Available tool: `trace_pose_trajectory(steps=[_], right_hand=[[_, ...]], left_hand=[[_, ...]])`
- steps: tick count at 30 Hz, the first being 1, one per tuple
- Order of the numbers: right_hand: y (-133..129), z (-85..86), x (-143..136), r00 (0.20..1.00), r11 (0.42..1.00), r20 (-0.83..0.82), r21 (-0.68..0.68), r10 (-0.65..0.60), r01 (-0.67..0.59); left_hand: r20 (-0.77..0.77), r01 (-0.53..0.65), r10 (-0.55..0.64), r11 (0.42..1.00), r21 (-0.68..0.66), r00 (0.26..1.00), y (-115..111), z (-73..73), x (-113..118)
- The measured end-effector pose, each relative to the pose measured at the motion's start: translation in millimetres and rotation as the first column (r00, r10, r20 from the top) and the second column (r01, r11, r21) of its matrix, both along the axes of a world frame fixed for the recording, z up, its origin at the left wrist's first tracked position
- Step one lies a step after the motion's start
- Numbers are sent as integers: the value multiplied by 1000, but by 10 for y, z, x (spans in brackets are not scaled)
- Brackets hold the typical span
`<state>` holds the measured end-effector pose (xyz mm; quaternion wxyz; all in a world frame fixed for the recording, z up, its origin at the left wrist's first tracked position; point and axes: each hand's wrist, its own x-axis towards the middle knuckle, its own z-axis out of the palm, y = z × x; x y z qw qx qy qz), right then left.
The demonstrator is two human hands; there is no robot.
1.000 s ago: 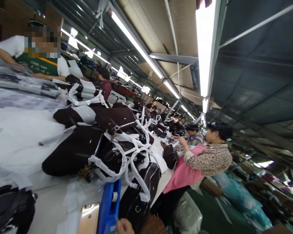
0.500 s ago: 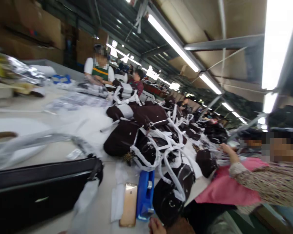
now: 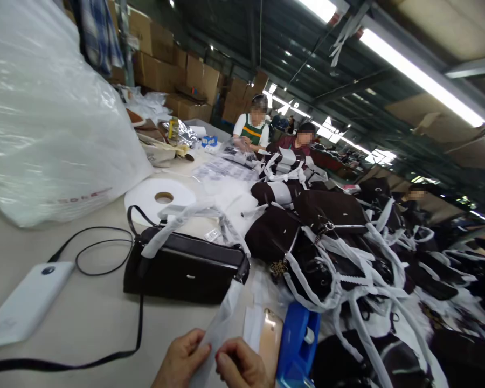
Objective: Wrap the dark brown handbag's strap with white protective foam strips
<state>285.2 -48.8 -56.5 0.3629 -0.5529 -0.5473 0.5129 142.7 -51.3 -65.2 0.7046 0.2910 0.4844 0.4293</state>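
Observation:
A dark brown handbag [image 3: 173, 277] lies on the table in front of me, its straps partly wrapped in white. From its right end a white wrapping strip [image 3: 222, 318] comes down toward me. My left hand [image 3: 181, 358] pinches this strip between thumb and fingers. Just to the right of the strip, my right hand [image 3: 242, 364] is closed, with fingertips and thumb together; whatever they hold is too small to make out. Close beside the right hand lie a gold phone [image 3: 270, 337] and a blue tape dispenser [image 3: 297, 342].
Many dark bags with white-wrapped straps [image 3: 327, 215] are heaped to the right. A white roll [image 3: 181, 188] sits behind the handbag. At left are a large plastic bag [image 3: 56, 124], a white phone-like device [image 3: 28, 304] and a black cable [image 3: 105, 272]. Two people [image 3: 250, 129] work across the table.
My view has swung left, so the whole handbag and the plastic bag show. Both hands have come into view at the strip; earlier my right fingers were beside the tape dispenser.

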Motion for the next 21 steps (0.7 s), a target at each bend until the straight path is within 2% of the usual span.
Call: trace_pose_trajectory(steps=[4, 7, 10, 13, 15, 18, 19, 20, 21], right_hand=[[111, 55, -245, 999, 1000, 41, 19, 9, -10], [158, 12, -262, 993, 999, 111, -29, -39, 42], [184, -38, -277, 988, 990, 133, -107, -75, 89], [203, -95, -320, 977, 977, 180, -158, -115, 144], [219, -122, -351, 968, 970, 211, -167, -137, 174], [244, -111, -375, 970, 960, 200, -213, -140, 182], [249, -93, -372, 977, 956, 172, -238, -129, 169], [249, -72, -362, 984, 952, 133, -268, -114, 147], [244, -49, -347, 992, 948, 87, -297, -97, 119]], left_hand=[[-313, 43, 9, 987, 158, 950, -30, 10, -5], [-553, 78, 116, 946, 314, 825, -75, -125, 25], [-708, 133, 347, 840, 527, 615, -120, -310, 59], [-694, 177, 575, 701, 691, 433, -137, -408, 68], [-672, 241, 648, 631, 737, 358, -133, -413, 58], [-654, 347, 664, 555, 756, 363, -120, -397, 27], [-651, 344, 657, 553, 759, 381, -116, -394, 15], [-658, 319, 637, 576, 753, 403, -113, -390, 4], [-679, 272, 596, 632, 726, 428, -109, -382, -5]])
